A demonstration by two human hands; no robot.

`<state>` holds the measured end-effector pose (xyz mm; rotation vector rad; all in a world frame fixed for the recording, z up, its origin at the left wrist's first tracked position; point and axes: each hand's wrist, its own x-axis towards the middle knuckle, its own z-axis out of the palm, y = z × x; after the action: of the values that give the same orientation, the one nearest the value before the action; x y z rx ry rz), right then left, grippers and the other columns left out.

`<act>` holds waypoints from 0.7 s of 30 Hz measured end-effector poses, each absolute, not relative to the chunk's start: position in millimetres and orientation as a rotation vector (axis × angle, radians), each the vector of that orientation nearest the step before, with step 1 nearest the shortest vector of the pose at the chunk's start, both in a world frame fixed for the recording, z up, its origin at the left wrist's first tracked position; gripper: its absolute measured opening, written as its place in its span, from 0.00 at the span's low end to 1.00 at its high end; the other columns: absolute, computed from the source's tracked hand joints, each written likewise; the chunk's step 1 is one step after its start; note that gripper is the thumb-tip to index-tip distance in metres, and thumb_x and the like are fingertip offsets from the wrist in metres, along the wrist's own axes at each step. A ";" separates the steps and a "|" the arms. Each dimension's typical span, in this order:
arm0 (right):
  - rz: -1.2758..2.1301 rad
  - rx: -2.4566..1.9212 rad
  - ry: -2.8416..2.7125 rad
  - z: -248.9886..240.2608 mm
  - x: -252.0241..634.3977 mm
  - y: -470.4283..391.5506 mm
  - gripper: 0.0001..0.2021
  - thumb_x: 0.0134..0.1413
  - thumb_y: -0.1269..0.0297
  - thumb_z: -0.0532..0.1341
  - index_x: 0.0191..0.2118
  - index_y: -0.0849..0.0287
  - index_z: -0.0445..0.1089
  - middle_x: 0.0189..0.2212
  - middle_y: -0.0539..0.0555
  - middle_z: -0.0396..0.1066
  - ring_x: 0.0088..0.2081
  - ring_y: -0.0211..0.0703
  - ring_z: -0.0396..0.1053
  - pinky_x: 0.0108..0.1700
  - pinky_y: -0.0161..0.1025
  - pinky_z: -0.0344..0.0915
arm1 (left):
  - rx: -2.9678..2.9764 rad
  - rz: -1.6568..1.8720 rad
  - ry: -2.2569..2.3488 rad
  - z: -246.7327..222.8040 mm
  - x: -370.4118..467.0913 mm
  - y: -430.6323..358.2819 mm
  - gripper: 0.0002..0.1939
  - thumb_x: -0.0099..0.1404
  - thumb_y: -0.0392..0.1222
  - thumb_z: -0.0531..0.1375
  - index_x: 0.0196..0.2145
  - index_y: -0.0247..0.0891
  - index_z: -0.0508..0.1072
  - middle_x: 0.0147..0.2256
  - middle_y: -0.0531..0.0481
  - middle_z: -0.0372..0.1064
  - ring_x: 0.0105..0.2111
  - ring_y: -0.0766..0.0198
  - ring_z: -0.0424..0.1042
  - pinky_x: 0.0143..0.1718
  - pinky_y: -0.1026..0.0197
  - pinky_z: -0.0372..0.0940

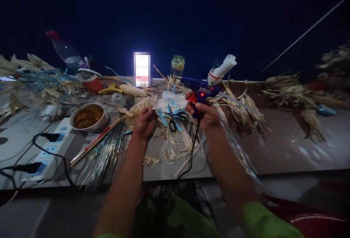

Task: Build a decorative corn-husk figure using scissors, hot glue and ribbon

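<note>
Blue glue gun, gripped by the right hand, may jerk if its cord snags at the table's front edge; left hand pinches husk.

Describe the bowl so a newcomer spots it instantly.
On the left of the table, find the white power strip. By its far end sits the bowl. Unlike the red cup behind it, it's wide, pale and holds something brown.

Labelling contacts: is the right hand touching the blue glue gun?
Touching. The head view shows the right hand wrapped around the grip of the blue glue gun.
</note>
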<state>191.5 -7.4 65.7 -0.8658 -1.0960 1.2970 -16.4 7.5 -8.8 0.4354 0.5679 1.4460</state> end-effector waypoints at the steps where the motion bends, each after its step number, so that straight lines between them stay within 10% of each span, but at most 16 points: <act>1: 1.321 -0.865 -1.134 68.8 192.9 -7.8 0.12 0.36 0.60 0.61 0.31 0.58 0.70 0.28 0.52 0.69 0.22 0.33 0.56 0.26 0.37 0.58 | 0.427 1.448 0.576 -8.7 -16.1 7.4 0.11 0.43 0.30 0.67 0.23 0.35 0.67 0.19 0.56 0.63 0.21 0.74 0.62 0.25 0.68 0.58; 21: 1.321 -1.150 -1.654 50.9 209.2 -7.4 0.16 0.42 0.55 0.63 0.38 0.59 0.72 0.37 0.54 0.74 0.40 0.44 0.70 0.44 0.43 0.66 | 0.428 1.397 0.660 -2.7 -14.3 2.9 0.13 0.42 0.30 0.67 0.26 0.36 0.68 0.20 0.56 0.66 0.21 0.73 0.65 0.27 0.68 0.62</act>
<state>209.2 -7.4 50.9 -1.1496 -1.6538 1.3205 -14.3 2.9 -2.7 0.4285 0.6601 1.3973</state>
